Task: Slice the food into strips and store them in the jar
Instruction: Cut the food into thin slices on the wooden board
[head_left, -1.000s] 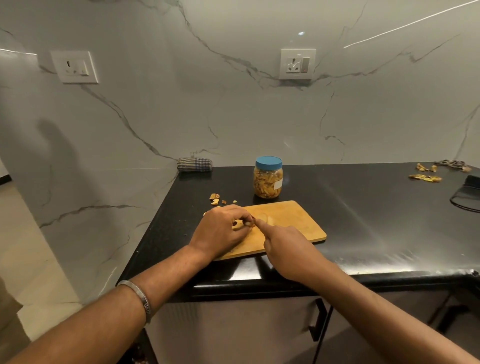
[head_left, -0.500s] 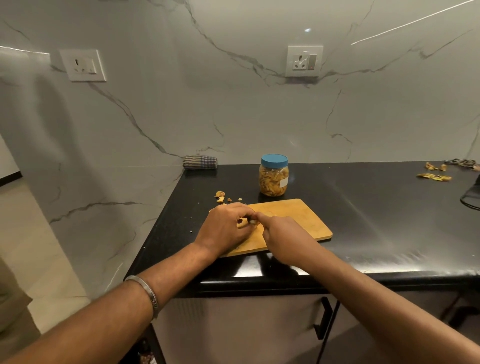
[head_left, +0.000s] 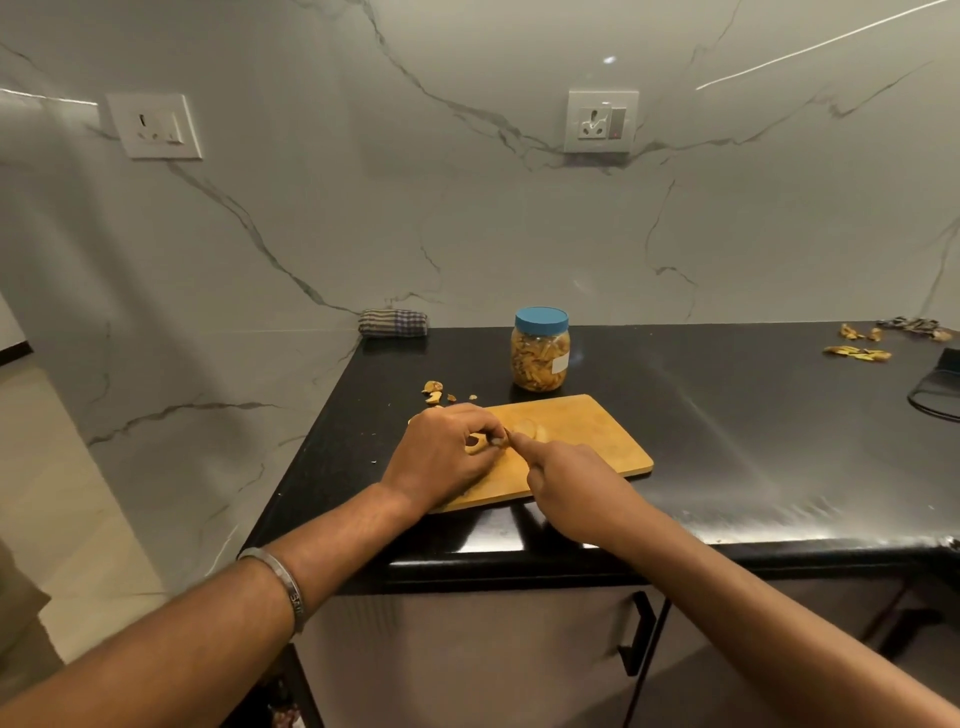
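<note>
The black countertop (head_left: 727, 431) carries everything, and your view of it has drifted only a little over the last second; nothing on it has moved. The wooden cutting board (head_left: 582, 436) sits near the front edge, and just behind it stands the jar (head_left: 540, 351), blue lid on and already well filled with strips — so the storing step is closed off for now.

Your left hand (head_left: 441, 457) stays curled over the food piece (head_left: 474, 443) at the board's near-left end, fingers bent round it, pinning it to the wood. Your right hand (head_left: 566, 475) has crept in from a second ago, its extended forefinger tip now meeting the left fingertips. It looks clamped on something slim, probably a knife, but I cannot tell — no blade shows.

That closing-in suggests you are mid-cut on this piece, with slicing unfinished. Watch the left fingertips; they sit right where the cut falls.

Loose scraps (head_left: 434, 392) lie on the counter just left of the jar, more peelings (head_left: 857, 353) far right, and a folded checked cloth (head_left: 394, 323) rests against the wall.
</note>
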